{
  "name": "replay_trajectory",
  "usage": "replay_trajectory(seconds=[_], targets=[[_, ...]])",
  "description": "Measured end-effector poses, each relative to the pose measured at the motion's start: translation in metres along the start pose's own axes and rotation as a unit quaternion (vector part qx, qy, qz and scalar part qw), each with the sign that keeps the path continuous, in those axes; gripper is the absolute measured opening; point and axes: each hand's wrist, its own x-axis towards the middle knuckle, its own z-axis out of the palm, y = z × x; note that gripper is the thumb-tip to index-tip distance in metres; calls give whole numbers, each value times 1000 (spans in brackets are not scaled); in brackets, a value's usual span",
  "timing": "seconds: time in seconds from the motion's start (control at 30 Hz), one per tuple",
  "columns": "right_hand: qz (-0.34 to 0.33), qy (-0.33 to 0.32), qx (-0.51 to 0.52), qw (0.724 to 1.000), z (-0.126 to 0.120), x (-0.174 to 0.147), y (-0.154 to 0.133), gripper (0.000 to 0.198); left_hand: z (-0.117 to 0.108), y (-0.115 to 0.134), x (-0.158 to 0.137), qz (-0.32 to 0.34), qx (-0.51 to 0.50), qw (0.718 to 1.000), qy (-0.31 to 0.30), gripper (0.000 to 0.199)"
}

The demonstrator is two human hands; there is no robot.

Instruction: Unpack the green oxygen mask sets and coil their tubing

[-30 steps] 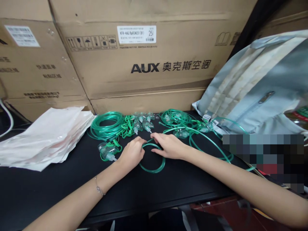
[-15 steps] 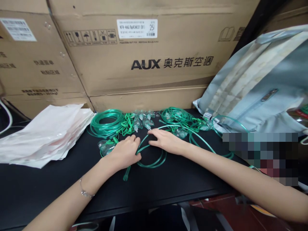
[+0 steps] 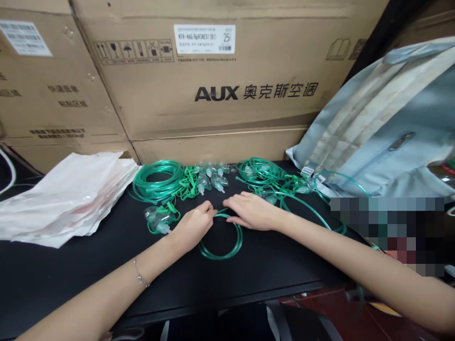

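Note:
My left hand (image 3: 199,220) pinches a clear green plastic tube (image 3: 221,257), which hangs in a round loop over the black table between my hands. My right hand (image 3: 253,211) is curled over the top right of that loop, its thumb beneath the tube. From under my right hand, tubing (image 3: 313,210) runs off toward the right. Just left of my left hand lies a clear mask (image 3: 156,220) with a green strap. Behind my hands sit several more clear masks (image 3: 217,181) and a bundle of green straps (image 3: 188,182).
A finished-looking coil of green tube (image 3: 159,182) rests at the back left, a looser tangle (image 3: 261,171) at the back right. White bags (image 3: 64,199) are stacked left. Cardboard boxes (image 3: 220,113) wall the back; a light-blue backpack (image 3: 384,132) leans at right.
My left hand has moved slightly right and up, nearer my right hand. The tube between them now forms a tighter, rounder loop, and its loose end below my left hand no longer shows.

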Motion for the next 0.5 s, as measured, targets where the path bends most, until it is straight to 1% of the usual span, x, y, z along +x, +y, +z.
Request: replay_trajectory(seconds=[0.07, 0.13, 0.2, 0.27, 0.33, 0.37, 0.4, 0.43, 0.5], targets=[[26, -12, -20, 999, -5, -18, 16, 33, 2, 2, -2, -4, 30, 1000, -5, 27], [57, -37, -74, 995, -6, -38, 34, 27, 4, 4, -2, -5, 48, 999, -3, 28], [106, -62, -126, 984, -5, -56, 52, 26, 5, 5, -3, -9, 61, 998, -1, 26], [165, -74, -151, 972, -4, -69, 66, 33, 5, 6, -3, -18, 69, 997, -3, 25], [206, -68, -146, 965, -5, -75, 78, 50, 4, 8, -2, -35, 72, 997, -9, 24], [216, -59, -139, 965, -7, -76, 83, 58, 3, 9, -2, -45, 74, 996, -14, 24], [217, -52, -135, 966, -9, -76, 88, 63, 3, 11, -2, -56, 75, 995, -19, 24], [211, -47, -136, 967, -11, -74, 91, 62, 2, 12, -2, -67, 77, 994, -24, 25], [189, -46, -151, 969, -15, -69, 95, 45, 0, 16, -2, -88, 81, 992, -27, 25]])
